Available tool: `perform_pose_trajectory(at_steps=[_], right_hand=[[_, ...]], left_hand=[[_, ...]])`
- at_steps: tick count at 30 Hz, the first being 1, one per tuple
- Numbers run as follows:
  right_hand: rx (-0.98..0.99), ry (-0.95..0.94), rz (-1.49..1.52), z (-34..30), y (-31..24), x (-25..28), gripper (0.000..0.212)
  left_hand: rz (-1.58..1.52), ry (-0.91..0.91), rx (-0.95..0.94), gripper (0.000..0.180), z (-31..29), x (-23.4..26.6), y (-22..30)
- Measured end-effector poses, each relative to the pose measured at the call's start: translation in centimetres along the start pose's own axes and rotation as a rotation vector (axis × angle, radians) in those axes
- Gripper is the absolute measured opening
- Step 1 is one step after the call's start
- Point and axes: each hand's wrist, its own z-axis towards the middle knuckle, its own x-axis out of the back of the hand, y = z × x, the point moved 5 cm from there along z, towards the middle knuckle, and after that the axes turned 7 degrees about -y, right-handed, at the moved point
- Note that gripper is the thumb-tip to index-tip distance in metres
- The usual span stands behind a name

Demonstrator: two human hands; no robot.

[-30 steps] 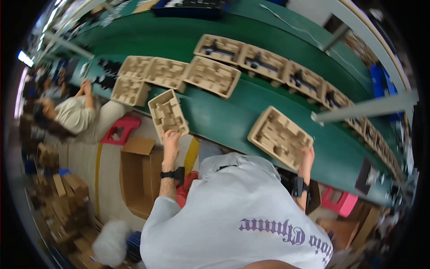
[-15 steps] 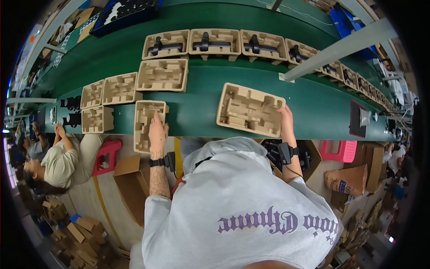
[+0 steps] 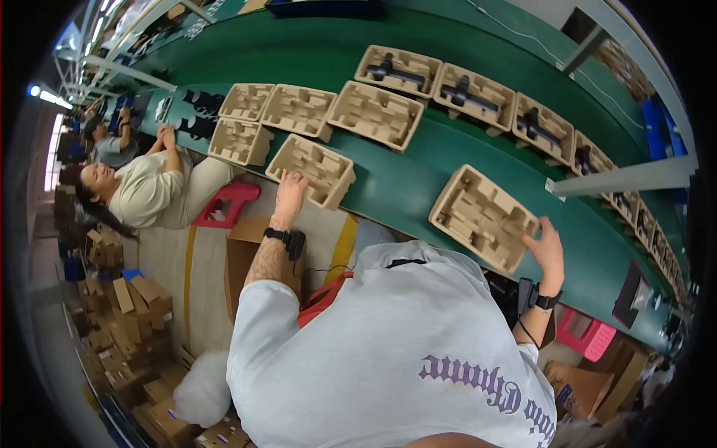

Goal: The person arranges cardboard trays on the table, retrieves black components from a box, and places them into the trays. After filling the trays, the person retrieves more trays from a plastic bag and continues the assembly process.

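A green conveyor belt (image 3: pixel 418 187) runs from ten o'clock to four o'clock across the view and carries moulded pulp trays in two rows. Along its far edge, from twelve o'clock toward three o'clock, stands a row of loaded trays (image 3: pixel 478 95), each with a dark, elongated part seated in its recesses; what the part is cannot be told. Nearer the worker, at eleven o'clock, lies a cluster of empty trays (image 3: pixel 299 110), their compartments bare, set edge to edge. Two further empty trays sit at the belt's near edge. The right-hand tray (image 3: pixel 482 216), at about two o'clock from centre, is the larger in view and lies tilted, its near corner overhanging the belt edge; the right hand (image 3: pixel 547 250) grips its right rim, fingers curled over the edge. The left-hand tray (image 3: pixel 314 170), at eleven o'clock from centre, also overhangs slightly; the left hand (image 3: pixel 290 188) rests on its near rim, fingers narrowly spread, touching rather than clasping. Both wrists bear dark bands. Below the belt, at nine o'clock, an open cardboard box (image 3: pixel 250 257) stands on the floor just beside a red plastic stool (image 3: pixel 228 205); the box contents cannot be told. A seated co-worker (image 3: pixel 149 190) occupies ten o'clock, hands raised at the belt. Stacked small cartons (image 3: pixel 127 321) fill eight o'clock.
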Motion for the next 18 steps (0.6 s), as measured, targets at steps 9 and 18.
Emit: perform_pose_trajectory(at_steps=[9,18], right_hand=[[0.161,-0.089,-0.068,3.3,-6.3,-0.6,0.040],[0.227,0.309,0.630,1.1,-1.6,-2.5,0.031]], left_hand=[[0.065,0.017,0.215,0.020,1.7,-1.5,-5.9],[-0.402,0.085,-0.010,0.055,7.2,5.8,5.2]])
